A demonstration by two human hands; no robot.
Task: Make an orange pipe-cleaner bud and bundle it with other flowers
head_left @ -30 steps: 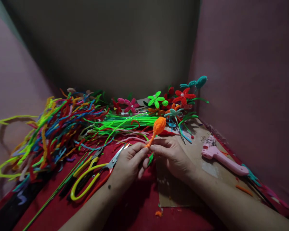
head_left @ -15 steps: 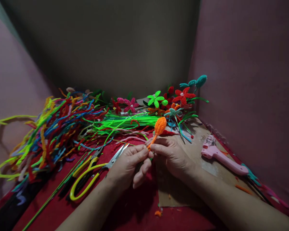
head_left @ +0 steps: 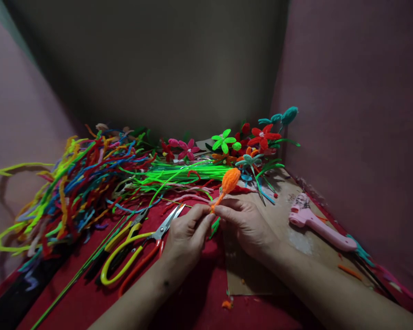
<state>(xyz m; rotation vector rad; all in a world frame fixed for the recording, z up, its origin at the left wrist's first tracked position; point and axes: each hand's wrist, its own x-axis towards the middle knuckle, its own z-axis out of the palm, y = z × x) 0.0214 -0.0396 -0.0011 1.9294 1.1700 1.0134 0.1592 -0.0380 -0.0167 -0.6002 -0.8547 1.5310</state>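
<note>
An orange fuzzy bud (head_left: 231, 180) on a twisted orange stem leans up and right above my fingertips. My left hand (head_left: 189, 231) pinches the lower end of the stem, its fingers curled in. My right hand (head_left: 244, 222) grips the same stem just above, between thumb and forefinger. The fingertips of both hands nearly meet there. A green piece (head_left: 214, 227) shows just below them. Scissors (head_left: 159, 233) with yellow and red handles lie beside my left hand, blades apart.
Colourful pipe cleaners (head_left: 86, 188) heap at the left, green ones (head_left: 186, 173) behind my hands, and fuzzy flowers (head_left: 223, 141) at the back. Pliers (head_left: 132, 229) lie left of the scissors. A pink glue gun (head_left: 316, 222) rests on cardboard (head_left: 241, 275) at right.
My left hand has turned and its lower fingers have curled in, uncovering the green piece and more of the scissors' red handle. The bud has shifted slightly right.
</note>
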